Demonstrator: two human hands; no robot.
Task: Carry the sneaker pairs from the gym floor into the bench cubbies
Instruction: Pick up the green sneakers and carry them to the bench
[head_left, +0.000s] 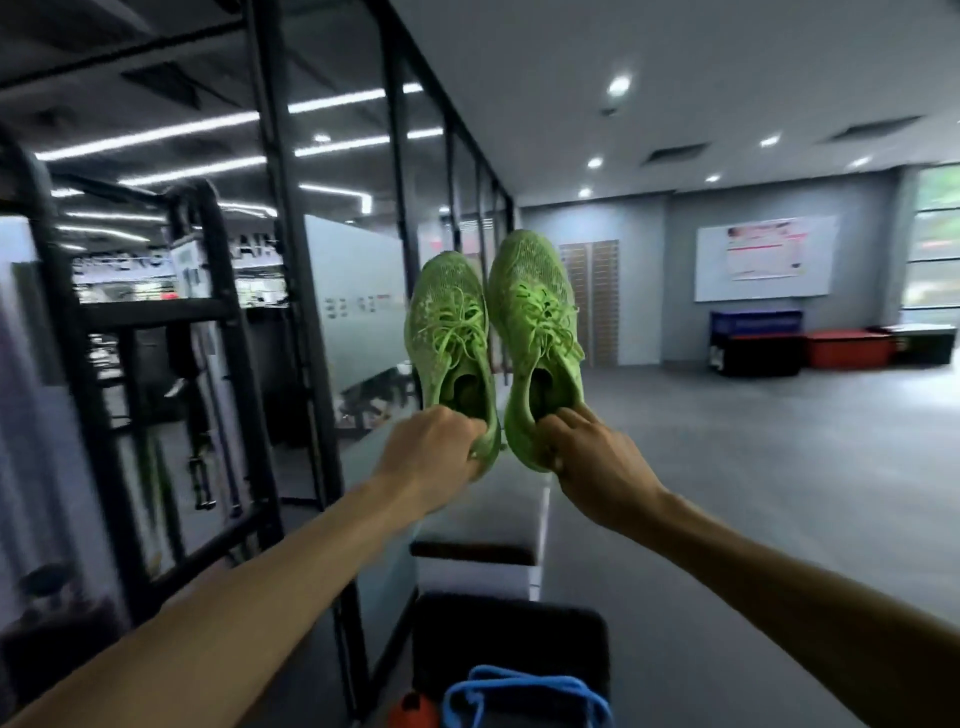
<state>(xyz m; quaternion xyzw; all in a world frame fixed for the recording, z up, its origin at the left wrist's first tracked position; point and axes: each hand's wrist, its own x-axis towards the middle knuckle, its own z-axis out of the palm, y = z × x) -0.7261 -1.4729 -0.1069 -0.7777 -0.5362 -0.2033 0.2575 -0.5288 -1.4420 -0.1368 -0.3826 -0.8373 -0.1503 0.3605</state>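
A pair of bright green knit sneakers is held up in front of me, toes pointing up and away. My left hand (436, 447) grips the heel of the left sneaker (449, 338). The heel collar of the right sneaker (537, 322) is pinched by my right hand (592, 457). Both arms are stretched forward. Below the shoes runs a long pale bench (493, 509) along the glass wall. Its cubbies are not visible from here.
A glass partition with black frames (291, 312) lines the left side. A black seat (509, 639) with a blue strap (524, 691) lies close below me. Grey gym floor (753, 467) spreads right. Black, red and blue boxes (810, 343) stand at the far wall.
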